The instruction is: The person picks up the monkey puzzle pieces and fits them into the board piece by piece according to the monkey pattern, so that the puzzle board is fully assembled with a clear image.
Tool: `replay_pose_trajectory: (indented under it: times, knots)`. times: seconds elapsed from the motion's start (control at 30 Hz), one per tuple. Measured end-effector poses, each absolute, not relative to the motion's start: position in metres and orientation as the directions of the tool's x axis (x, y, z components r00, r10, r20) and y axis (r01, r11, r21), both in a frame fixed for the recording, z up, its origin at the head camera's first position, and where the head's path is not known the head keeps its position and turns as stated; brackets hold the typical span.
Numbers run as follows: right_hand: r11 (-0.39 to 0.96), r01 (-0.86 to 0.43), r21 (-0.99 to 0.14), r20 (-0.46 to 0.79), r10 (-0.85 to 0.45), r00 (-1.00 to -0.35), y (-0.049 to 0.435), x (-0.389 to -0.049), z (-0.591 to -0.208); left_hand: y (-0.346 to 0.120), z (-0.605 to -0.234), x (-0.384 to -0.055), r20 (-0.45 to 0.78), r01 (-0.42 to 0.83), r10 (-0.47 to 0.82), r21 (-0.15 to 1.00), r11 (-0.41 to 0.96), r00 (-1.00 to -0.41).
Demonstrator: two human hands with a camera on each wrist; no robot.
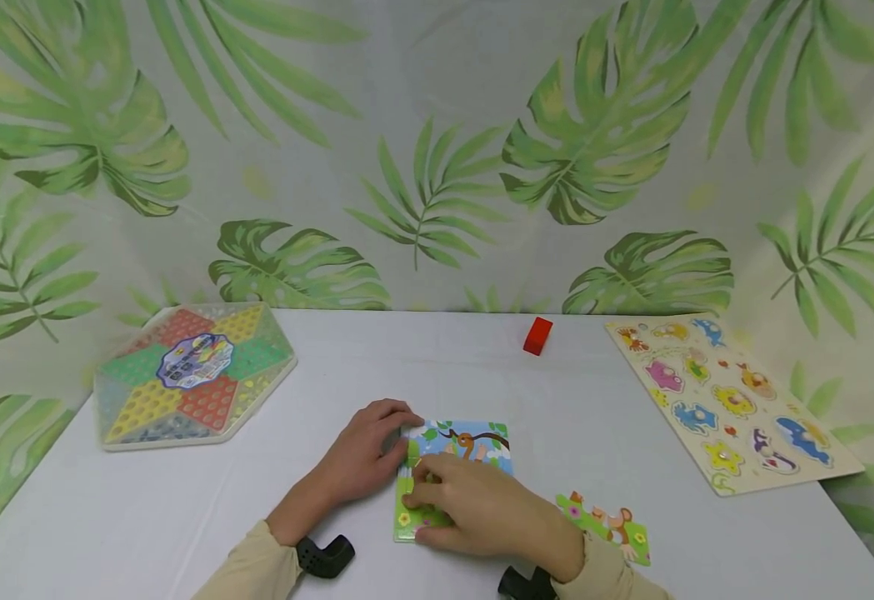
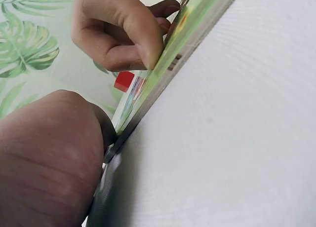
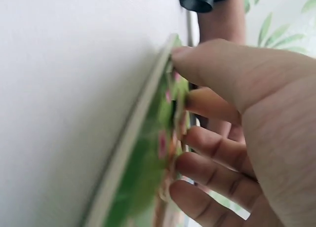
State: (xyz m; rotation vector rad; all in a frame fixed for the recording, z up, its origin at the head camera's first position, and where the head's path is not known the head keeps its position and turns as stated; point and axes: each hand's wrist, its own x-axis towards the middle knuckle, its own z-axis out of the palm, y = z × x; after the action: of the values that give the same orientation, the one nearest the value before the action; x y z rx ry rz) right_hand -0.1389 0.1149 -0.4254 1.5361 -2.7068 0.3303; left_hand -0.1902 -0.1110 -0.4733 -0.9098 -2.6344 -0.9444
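Observation:
A picture puzzle board with a green and blue animal scene lies on the white table before me. My left hand holds its upper left corner, thumb by the left edge and forefinger at the top. Over the board's lower part is my right hand, fingers bent and tips on the picture. In the right wrist view its thumb and fingers touch the picture surface, where a piece edge looks slightly raised. Whether they pinch that piece cannot be made out. Joined puzzle pieces lie right of the board, partly behind the right forearm.
A hexagonal Chinese checkers box lies at the left. Toward the back stands a red block. A wooden animal peg puzzle lies at the right. Behind the table hangs a leaf-print cloth.

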Motion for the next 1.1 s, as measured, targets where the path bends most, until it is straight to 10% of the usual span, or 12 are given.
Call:
replay_pose_trajectory:
  times: [1.1]
  knots:
    - [0.513,-0.826,-0.232,0.068,-0.839,-0.54,0.131,-0.142,-0.42,-0.11,-0.472,-0.188,0.348,0.59,0.478,0.53,0.609,-0.806]
